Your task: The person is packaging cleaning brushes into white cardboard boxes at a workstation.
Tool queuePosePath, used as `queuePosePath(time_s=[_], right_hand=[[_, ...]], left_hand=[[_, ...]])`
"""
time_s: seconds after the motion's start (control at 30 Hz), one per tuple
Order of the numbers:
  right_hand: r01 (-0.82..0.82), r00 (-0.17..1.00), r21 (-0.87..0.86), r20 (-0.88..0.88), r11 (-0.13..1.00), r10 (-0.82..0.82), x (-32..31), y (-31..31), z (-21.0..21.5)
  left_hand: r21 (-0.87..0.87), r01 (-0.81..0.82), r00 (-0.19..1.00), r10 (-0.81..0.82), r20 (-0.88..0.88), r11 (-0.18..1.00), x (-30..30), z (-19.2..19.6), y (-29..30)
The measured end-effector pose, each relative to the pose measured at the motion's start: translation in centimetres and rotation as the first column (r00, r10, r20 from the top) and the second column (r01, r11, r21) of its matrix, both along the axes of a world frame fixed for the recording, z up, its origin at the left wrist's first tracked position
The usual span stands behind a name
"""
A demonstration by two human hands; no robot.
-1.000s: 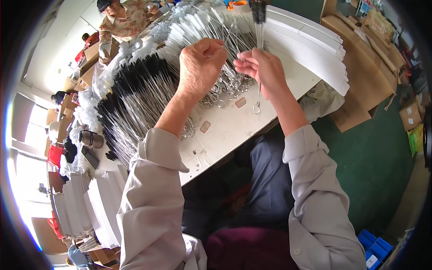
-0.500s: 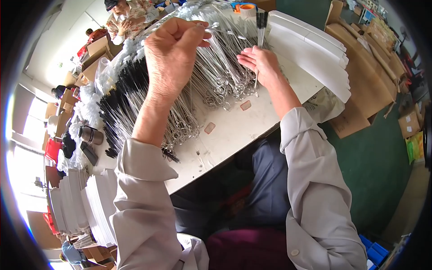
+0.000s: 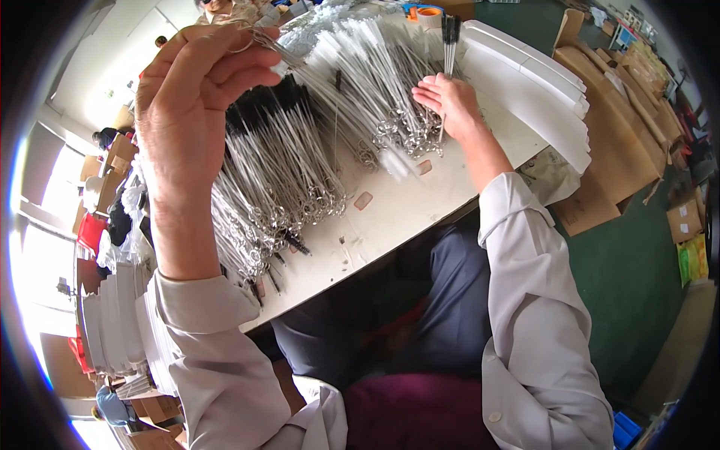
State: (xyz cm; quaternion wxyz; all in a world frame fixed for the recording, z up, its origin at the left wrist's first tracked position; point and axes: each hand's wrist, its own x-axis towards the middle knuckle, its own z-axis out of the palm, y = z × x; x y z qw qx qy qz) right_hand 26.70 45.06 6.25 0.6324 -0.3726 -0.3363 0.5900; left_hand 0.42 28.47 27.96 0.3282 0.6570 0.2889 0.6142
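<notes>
My left hand [image 3: 184,105] is raised over the left side of the table, its fingers closed on the looped wire ends of a thin tube brush. The wire slants down to the right, and a blurred white bristle tip [image 3: 397,161] shows near the table. My right hand [image 3: 448,101] grips a few black-bristled tube brushes [image 3: 450,34] by their wire stems, bristles up. Between the hands lies a pile of white-bristled brushes [image 3: 375,64], rings toward me. Beneath my left wrist spreads a pile of black-bristled brushes [image 3: 285,135], partly hidden.
White paper sheets [image 3: 529,75] lie along the table's right side. An orange tape roll [image 3: 429,15] sits at the far edge. Brown cardboard [image 3: 607,142] stands right of the table. Stacked white sheets [image 3: 124,322] are at the left. Another person [image 3: 229,10] is across the table.
My left hand has moved left and nearer the camera, drawing a white-bristled brush along. My right hand has barely moved and still holds its black brushes. The view has shifted slightly.
</notes>
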Motion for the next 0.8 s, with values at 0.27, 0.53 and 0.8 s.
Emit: queuePosePath(time_s=[0.27, 0.53, 0.8], right_hand=[[-0.573, 0.810, 0.171, 0.264, 0.801, 0.523, -1.8, -12.1, 4.2], [-0.849, 0.527, -0.029, 0.025, 0.528, 0.849, -4.2, -21.5, 1.4], [-0.794, 0.605, -0.055, 0.027, 0.606, 0.795, -6.1, -24.9, -1.0]], left_hand=[[-0.319, 0.079, 0.990, -0.111, -0.085, 0.945, -1.1, -1.6, -5.6], [-0.462, 0.163, 0.987, -0.142, 0.081, 0.872, -4.5, -8.0, -6.1], [-0.534, 0.172, 0.982, -0.101, 0.159, 0.828, -6.0, -9.2, -9.1]])
